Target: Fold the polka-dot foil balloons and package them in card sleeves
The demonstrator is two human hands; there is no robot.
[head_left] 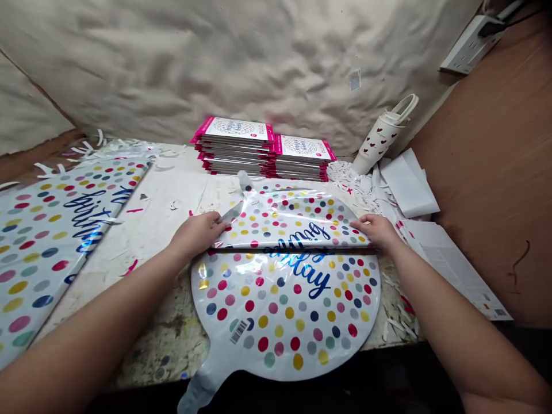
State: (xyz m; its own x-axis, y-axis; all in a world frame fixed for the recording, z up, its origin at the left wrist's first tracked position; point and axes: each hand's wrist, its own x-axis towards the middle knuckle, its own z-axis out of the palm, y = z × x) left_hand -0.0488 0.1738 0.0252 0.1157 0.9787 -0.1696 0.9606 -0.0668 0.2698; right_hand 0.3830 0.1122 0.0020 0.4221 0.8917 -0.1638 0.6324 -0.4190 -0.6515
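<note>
Head view: At a paint-flecked table (168, 190), a worker's bare hands span a flat, dotted foil balloon (297, 322) w/ blue lettering, lying in front of the body, its round lower part and tail (204, 385) reaching past the near edge. The left hand (197, 233) pinches the left end of a raised fold b/w thumb and fingers; the right hand (379, 231) pinches the right end likewise, the two grips narrow and well apart (whether one layer or several sit in them, can't tell).

The foil looks v. light, thin and floppy, prob. slick given its shine, and apt to crease or slide on itself; it shouldn't break if dropped, but a sharp nail or hard tug might nick it. Best hold, by the look of it: both ends of the fold, w/ even tension, rather than the tail.

Beyond it stand two piles of pink-edged packets (239, 127), w/ a heart-print tumbler (377, 141) to their right and paper scraps (351, 172) nearby. More dotted foil (38, 247) lies at far left.
</note>
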